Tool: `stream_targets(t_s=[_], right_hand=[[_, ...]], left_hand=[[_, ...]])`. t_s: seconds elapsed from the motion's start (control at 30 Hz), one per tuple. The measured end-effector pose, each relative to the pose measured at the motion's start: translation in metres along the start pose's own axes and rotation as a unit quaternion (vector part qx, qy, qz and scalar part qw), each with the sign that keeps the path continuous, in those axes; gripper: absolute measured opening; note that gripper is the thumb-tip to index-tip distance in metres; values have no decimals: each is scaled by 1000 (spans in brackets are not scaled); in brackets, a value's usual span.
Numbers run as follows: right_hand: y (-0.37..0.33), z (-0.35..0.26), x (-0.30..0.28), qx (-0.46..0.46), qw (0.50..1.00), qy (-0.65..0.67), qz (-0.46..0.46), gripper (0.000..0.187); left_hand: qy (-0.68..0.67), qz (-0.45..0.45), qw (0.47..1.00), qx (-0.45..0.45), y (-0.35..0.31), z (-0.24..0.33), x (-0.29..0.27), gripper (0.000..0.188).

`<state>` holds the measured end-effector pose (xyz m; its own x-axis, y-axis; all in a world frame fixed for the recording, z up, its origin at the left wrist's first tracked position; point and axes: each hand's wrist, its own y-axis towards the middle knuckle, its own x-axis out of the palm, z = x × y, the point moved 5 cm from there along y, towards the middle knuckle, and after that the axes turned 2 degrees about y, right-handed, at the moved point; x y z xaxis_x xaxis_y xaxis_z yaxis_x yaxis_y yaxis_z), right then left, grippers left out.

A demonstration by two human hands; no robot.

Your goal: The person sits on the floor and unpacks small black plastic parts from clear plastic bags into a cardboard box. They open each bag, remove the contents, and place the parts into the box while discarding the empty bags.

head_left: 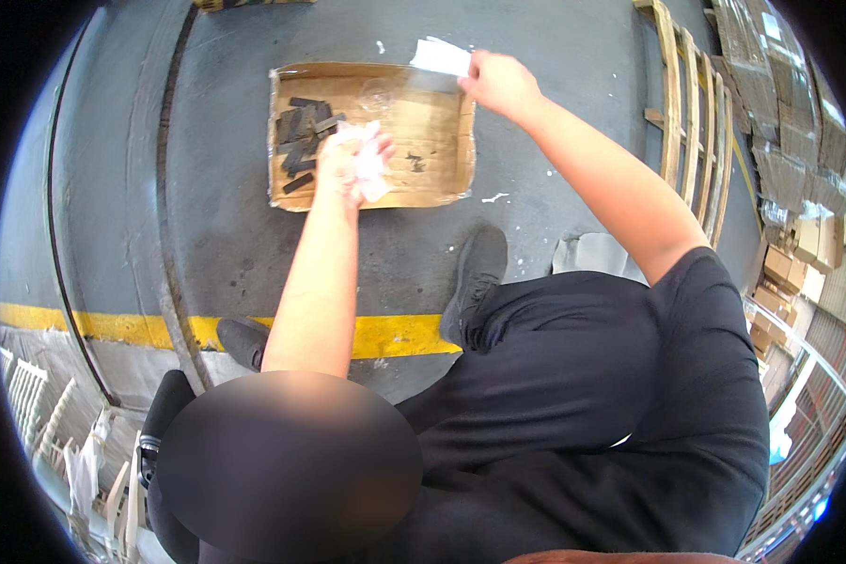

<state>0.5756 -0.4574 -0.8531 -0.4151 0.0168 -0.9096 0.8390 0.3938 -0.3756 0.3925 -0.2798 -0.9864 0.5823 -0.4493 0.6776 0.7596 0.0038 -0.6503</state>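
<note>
A shallow cardboard box (434,117) lies on the grey floor in front of me. Several dark flat strips (299,129) are piled in its left part. Over the box's near side, my left hand (340,167) is closed on a crumpled, pale pinkish-white wad (370,169), which looks like thin plastic or paper. My right hand (500,85) pinches a white sheet (440,56) at the box's far right corner. Whether the sheet is paper or plastic is hard to tell. A clear, crumpled piece of plastic (378,92) rests inside the box, with small dark scraps (415,163) nearer its middle.
A yellow floor line (385,336) runs past my dark shoes (477,282). Wooden pallets (691,113) stand at the right, beside wrapped cardboard stacks (785,122). A grey-white sheet (597,256) lies by my leg. White scraps (495,197) dot the floor.
</note>
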Motion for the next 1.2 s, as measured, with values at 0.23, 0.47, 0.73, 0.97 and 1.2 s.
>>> stream_targets(t_s=[0.23, 0.47, 0.73, 0.97, 1.2], right_hand=[[24, 58, 30, 23, 995, 98, -6, 49], [26, 52, 16, -24, 993, 78, 88, 27], [3, 40, -23, -203, 975, 67, 63, 22], [-18, 23, -37, -266, 940, 158, -145, 23], [-17, 35, -1, -95, 882, 372, -272, 34]], left_hand=[[57, 78, 995, 2, -21, 9, 23, 14], [193, 102, 975, 31, -16, 1, 29, 24], [427, 46, 893, 136, 1, 11, 81, 37], [601, -80, 749, 265, -2, 24, 148, 64], [330, -71, 940, -55, 9, -16, 111, 45]])
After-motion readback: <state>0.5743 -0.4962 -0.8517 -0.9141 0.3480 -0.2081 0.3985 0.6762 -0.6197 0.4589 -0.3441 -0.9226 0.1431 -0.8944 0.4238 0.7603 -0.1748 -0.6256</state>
